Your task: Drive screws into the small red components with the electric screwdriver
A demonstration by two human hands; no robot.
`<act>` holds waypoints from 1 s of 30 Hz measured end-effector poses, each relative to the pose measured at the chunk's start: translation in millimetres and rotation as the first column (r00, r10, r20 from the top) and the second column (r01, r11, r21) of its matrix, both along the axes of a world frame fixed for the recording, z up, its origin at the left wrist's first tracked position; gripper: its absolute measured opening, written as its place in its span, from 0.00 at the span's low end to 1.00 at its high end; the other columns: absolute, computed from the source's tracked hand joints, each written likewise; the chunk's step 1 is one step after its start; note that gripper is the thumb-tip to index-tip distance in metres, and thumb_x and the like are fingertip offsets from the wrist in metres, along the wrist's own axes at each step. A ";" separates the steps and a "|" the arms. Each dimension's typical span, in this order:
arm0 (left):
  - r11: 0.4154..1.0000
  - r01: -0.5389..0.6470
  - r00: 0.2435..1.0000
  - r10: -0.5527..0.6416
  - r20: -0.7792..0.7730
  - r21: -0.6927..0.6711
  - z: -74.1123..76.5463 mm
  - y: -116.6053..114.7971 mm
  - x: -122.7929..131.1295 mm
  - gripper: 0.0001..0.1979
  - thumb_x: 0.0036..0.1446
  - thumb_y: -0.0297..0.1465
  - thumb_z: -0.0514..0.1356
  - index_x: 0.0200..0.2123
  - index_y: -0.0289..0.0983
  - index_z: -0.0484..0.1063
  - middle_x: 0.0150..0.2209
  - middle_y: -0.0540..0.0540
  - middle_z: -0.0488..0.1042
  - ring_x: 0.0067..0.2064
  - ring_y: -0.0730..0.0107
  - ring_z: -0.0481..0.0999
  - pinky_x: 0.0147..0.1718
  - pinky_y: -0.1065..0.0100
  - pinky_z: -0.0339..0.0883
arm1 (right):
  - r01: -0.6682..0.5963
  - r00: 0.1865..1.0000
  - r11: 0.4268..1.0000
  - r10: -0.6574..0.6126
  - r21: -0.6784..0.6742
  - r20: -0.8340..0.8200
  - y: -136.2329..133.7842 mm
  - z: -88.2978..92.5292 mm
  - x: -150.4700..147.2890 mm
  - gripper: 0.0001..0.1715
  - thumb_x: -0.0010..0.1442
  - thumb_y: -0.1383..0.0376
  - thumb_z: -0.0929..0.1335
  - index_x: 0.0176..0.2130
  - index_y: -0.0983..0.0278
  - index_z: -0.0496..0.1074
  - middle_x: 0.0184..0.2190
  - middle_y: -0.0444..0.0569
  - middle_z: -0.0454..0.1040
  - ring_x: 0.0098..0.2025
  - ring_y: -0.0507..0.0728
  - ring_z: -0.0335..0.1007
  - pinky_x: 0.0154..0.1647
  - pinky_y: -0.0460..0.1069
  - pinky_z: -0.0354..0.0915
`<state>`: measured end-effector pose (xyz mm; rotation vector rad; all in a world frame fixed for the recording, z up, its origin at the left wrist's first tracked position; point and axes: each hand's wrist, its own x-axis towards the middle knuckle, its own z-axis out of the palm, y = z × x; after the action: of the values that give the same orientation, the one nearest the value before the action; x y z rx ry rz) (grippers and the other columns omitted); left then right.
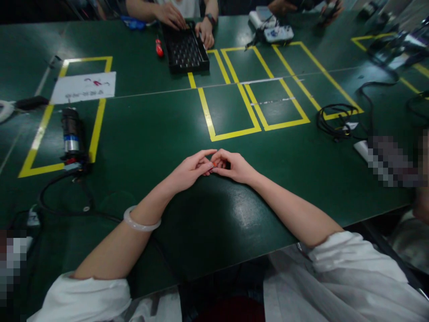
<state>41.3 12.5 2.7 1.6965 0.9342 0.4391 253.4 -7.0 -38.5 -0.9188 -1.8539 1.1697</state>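
My left hand [193,169] and my right hand [234,166] meet at the fingertips over the green table [161,112]. Between them is a tiny object with an orange-red part [214,165], mostly hidden by my fingers. The left thumb and fingers close on it from one side. From the other side, my right thumb and forefinger pinch at it, the other fingers curled. Its kind is too small to make out. A pale bangle [142,220] circles my left wrist.
A black pump-like device [71,134] with a cable lies left, near a printed sheet [83,87]. Across the table, a person's hands [205,33] touch a black tray [187,65], beside a red-handled tool [159,48]. Yellow tape [236,133] marks rectangles. A coiled black cable [330,123] lies right.
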 end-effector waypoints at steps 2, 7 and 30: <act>0.999 -0.040 0.998 0.041 0.046 -0.033 -4.6 0.1 -0.6 0.28 0.67 0.41 0.56 0.63 0.31 0.65 0.38 0.43 0.76 0.38 0.65 0.77 0.42 0.62 0.73 | 0.020 1.000 1.000 -0.020 0.008 0.000 -0.5 0.9 0.1 0.10 0.63 0.62 0.71 0.43 0.63 0.70 0.34 0.44 0.76 0.32 0.50 0.70 0.36 0.46 0.68; 0.989 -0.102 0.988 0.114 0.108 -0.105 -11.8 1.7 -3.6 0.19 0.66 0.42 0.57 0.49 0.31 0.72 0.36 0.43 0.76 0.37 0.66 0.77 0.39 0.65 0.73 | 0.072 0.997 0.997 -0.072 0.013 -0.003 0.0 0.1 1.3 0.11 0.62 0.62 0.72 0.43 0.63 0.70 0.32 0.43 0.76 0.31 0.50 0.69 0.33 0.46 0.67; 0.989 -0.150 0.979 0.149 0.141 -0.003 -22.0 -2.3 -0.2 0.15 0.56 0.38 0.68 0.41 0.35 0.72 0.37 0.46 0.75 0.34 0.72 0.74 0.35 0.70 0.69 | 0.109 0.994 0.993 -0.110 -0.045 -0.021 -0.2 1.6 1.9 0.11 0.66 0.57 0.70 0.41 0.63 0.70 0.30 0.42 0.73 0.30 0.50 0.68 0.33 0.47 0.65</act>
<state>41.0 10.2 -19.3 1.5854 0.9599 0.6551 255.3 -7.2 -36.9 -1.0138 -1.7430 1.1527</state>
